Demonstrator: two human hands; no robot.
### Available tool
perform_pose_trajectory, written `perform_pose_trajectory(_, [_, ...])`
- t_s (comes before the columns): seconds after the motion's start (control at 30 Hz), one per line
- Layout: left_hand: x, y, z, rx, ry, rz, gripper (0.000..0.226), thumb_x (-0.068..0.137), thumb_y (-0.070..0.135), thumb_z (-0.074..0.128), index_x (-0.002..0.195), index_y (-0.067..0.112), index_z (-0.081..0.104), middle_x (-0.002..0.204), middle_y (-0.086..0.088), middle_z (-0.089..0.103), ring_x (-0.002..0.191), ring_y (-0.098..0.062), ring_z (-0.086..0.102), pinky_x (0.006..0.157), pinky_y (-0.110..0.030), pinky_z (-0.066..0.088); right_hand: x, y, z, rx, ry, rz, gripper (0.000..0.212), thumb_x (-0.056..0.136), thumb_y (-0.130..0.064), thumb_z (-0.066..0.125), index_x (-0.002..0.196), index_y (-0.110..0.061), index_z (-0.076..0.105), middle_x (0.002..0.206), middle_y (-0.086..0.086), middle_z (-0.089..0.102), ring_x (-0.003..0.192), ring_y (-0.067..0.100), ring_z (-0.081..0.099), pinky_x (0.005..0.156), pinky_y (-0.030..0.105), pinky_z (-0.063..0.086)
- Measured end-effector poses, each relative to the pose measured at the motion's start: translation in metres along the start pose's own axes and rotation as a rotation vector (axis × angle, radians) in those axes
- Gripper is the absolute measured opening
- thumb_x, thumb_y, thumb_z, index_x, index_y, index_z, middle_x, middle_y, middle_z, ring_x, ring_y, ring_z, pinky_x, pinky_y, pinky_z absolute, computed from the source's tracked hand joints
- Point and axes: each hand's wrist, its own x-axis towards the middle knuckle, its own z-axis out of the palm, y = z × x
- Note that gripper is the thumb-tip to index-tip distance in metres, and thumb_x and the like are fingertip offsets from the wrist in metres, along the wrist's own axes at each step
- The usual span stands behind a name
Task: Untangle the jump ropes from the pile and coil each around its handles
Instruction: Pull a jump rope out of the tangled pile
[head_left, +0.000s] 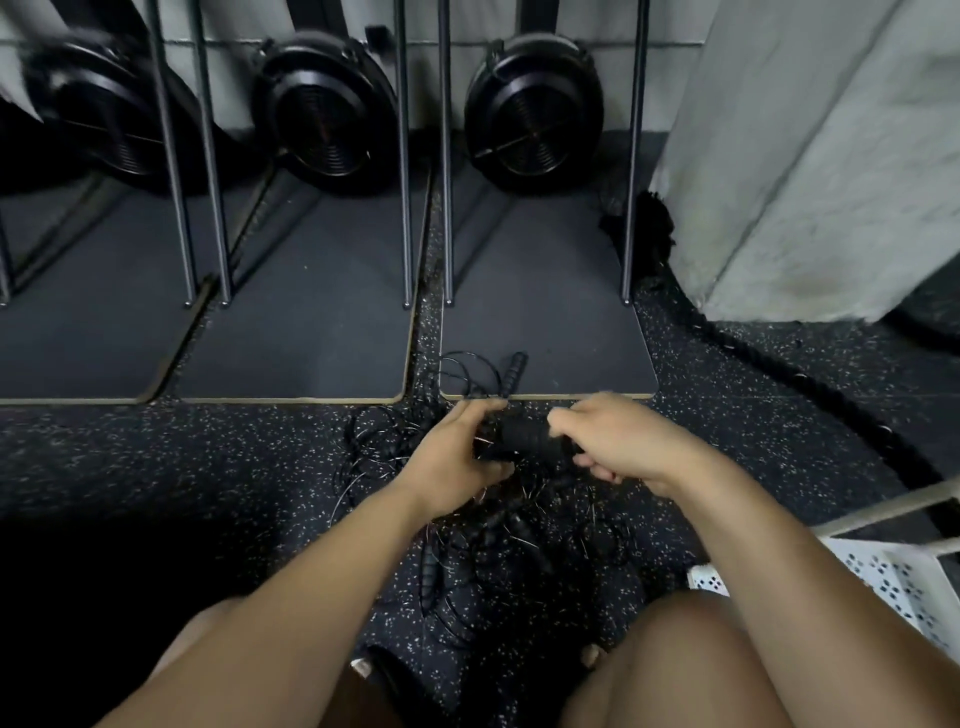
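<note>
1. Head view: the person crouches over a speckled black floor (208, 457), both bare forearms reaching forward and the knees showing at the bottom edge.
2. The left hand (457, 452) grips the left end of a black handle bundle (524, 439), with fingers and thumb curled round it.
3. The right hand (618, 441) holds the bundle's right end, its fingers curled over the top. Motion blur makes it impossible to tell whether it also pinches a strand of cord.
4. The bundle is held between the two hands, above the floor and level across the view.
5. Under and just nearer than the hands lies the pile of jump ropes (519, 540), a tangle of thin black cords and ribbed black handles spread on the floor between the knees.
6. Another rope handle (511, 374) lies beyond the hands with loops of cord beside it, across the near edge of a dark mat (545, 322).
7. A white perforated basket (893, 582) stands at the right, beside the right forearm.
8. A thick black rope (779, 374) curves over the floor at the right, past the foot of a grey pillar (810, 156).
9. Round black fan housings (535, 114) stand at the back, behind the mats.
</note>
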Motion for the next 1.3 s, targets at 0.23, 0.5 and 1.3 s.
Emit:
perform_pose_trajectory(0.23, [-0.007, -0.014, -0.033, -0.291, 0.129, -0.179, 0.007, 0.102, 0.033, 0.070, 0.108, 0.035, 0.071, 0.106, 0.016, 0.077, 0.099, -0.008, 0.071, 0.092, -0.037, 0.059, -0.048, -0.096, -0.022, 0.108, 0.084, -0.215, 0.032, 0.097, -0.037, 0.056, 0.087, -0.008, 0.067, 0.061, -0.001, 0.054, 0.052, 0.018, 0.044, 0.059, 0.034, 0.036])
perform_pose_trajectory(0.5, [0.004, -0.036, -0.049, -0.219, 0.141, -0.288, 0.023, 0.106, 0.039, 0.058, 0.091, 0.029, 0.074, 0.083, 0.017, 0.072, 0.076, -0.005, 0.064, 0.070, -0.028, 0.048, -0.028, -0.096, -0.028, 0.802, 0.080, -0.370, 0.045, 0.105, -0.031, 0.046, 0.115, 0.007, 0.066, 0.065, 0.003, 0.040, 0.056, 0.019, 0.039, 0.056, 0.034, 0.037])
perform_pose_trajectory(1.3, [-0.031, 0.058, -0.099, 0.240, 0.400, 0.192, 0.017, 0.108, 0.025, 0.058, 0.093, 0.018, 0.060, 0.082, 0.005, 0.054, 0.074, -0.021, 0.057, 0.067, -0.043, 0.052, -0.021, -0.074, 0.038, 0.785, 0.157, -0.288, 0.019, 0.097, -0.029, 0.079, 0.100, -0.010, 0.074, 0.080, 0.007, 0.071, 0.073, 0.020, 0.070, 0.063, 0.032, 0.056])
